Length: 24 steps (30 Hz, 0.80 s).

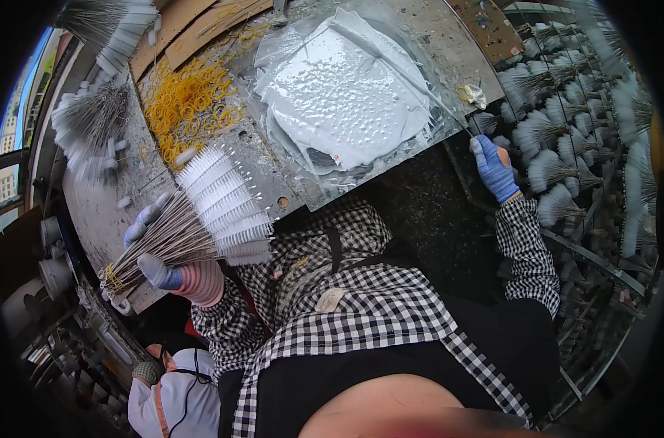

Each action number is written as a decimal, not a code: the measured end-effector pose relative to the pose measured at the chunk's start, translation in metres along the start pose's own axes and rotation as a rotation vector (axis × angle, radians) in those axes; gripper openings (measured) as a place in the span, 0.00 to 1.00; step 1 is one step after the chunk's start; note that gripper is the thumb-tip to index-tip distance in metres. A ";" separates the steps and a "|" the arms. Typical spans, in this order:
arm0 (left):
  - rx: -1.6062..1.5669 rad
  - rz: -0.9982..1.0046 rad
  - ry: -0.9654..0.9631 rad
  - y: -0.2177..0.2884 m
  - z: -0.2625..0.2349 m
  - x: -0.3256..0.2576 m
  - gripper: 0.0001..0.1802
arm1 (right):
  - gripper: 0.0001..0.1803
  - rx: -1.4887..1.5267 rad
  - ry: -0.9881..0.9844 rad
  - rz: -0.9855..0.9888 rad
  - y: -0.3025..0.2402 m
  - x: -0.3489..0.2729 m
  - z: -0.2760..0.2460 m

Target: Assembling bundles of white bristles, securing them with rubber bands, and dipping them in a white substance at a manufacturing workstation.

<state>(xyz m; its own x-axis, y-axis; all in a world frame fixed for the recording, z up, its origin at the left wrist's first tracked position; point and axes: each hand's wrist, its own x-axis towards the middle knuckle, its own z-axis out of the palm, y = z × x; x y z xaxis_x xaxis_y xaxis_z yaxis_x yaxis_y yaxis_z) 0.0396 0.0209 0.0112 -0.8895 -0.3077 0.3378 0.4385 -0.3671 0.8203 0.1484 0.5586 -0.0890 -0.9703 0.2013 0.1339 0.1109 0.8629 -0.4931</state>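
Note:
My left hand (179, 281), in a blue and pink knit glove, is closed round the wire stems of a bundle of white-bristled wire brushes (222, 201). The bristle heads fan out toward the upper right. Yellow rubber bands (113, 280) wrap the stem ends at the lower left. My right hand (495, 169), in a blue glove with a bare patch showing, is closed on the end of a long thin rod (452, 111). That rod reaches up and left over a broad pool of glossy white paste (346, 95) on a clear sheet; its far end is hard to make out.
Loose yellow rubber bands (190, 95) are heaped on the worktable (273, 186). More brush bundles (91, 124) lie at the left, and several stand on a rack (565, 139) at the right. Cardboard (201, 33) lies at the back. Another person (175, 394) is at the lower left.

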 end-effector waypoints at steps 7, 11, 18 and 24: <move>0.007 -0.007 -0.016 -0.003 0.001 0.000 0.27 | 0.10 -0.070 -0.066 -0.126 0.002 -0.031 -0.017; 0.016 -0.019 -0.048 -0.001 -0.001 0.004 0.27 | 0.09 -0.129 -0.055 -0.184 -0.001 -0.032 -0.021; 0.040 -0.016 -0.015 0.002 0.004 0.002 0.28 | 0.09 -0.078 0.036 -0.114 -0.012 0.005 0.004; 0.037 -0.024 0.000 0.001 -0.001 0.001 0.28 | 0.10 -0.040 -0.091 -0.191 -0.008 -0.004 -0.002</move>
<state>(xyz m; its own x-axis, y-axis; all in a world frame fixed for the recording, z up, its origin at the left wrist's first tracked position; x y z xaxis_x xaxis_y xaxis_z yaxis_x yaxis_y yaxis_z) 0.0391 0.0198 0.0117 -0.8996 -0.2989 0.3183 0.4122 -0.3414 0.8447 0.1517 0.5515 -0.0838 -0.9897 -0.0083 0.1428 -0.0698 0.8992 -0.4318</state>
